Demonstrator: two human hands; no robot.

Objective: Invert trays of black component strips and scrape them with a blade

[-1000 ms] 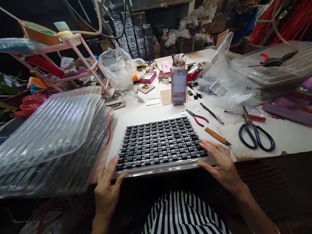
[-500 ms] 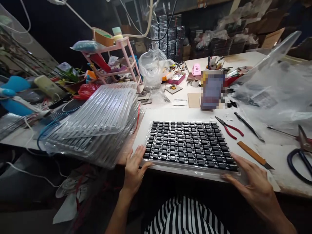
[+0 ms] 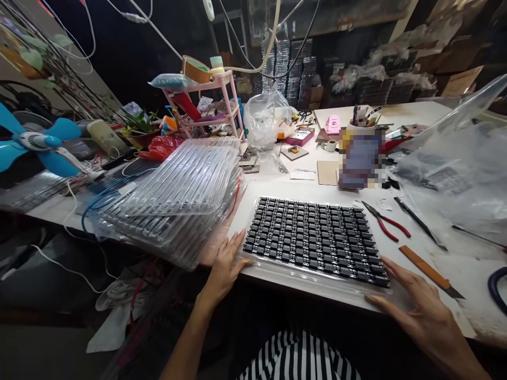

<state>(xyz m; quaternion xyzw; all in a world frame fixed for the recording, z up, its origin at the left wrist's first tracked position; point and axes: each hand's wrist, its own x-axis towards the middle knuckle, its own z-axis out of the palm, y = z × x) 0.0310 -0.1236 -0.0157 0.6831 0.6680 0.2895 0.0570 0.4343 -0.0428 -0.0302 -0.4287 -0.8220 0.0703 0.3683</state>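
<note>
A clear plastic tray (image 3: 304, 278) lies on the worktable near its front edge, tilted slightly in view. It is filled with rows of small black electronic modules (image 3: 311, 237) with silver pins. My left hand (image 3: 225, 264) holds the tray's near left corner, thumb along the front edge and fingers along the side. At the near right corner, my right hand (image 3: 422, 303) grips the tray the same way, its thumb low at the front and fingers against the side. Parts of the tray's corners are hidden under the hands.
Left of the tray is a stack of clear ribbed trays (image 3: 178, 182). To the right lie red-handled pliers (image 3: 386, 221), black tweezers (image 3: 422, 224) and a brown-handled knife (image 3: 430, 269). Behind are a pink rack (image 3: 229, 105), plastic bags (image 3: 455, 158) and a blue fan (image 3: 43, 140).
The view has shifted left, so things appear farther right. Both hands keep their hold on the tray, which looks turned slightly, its right side nearer to me.
</note>
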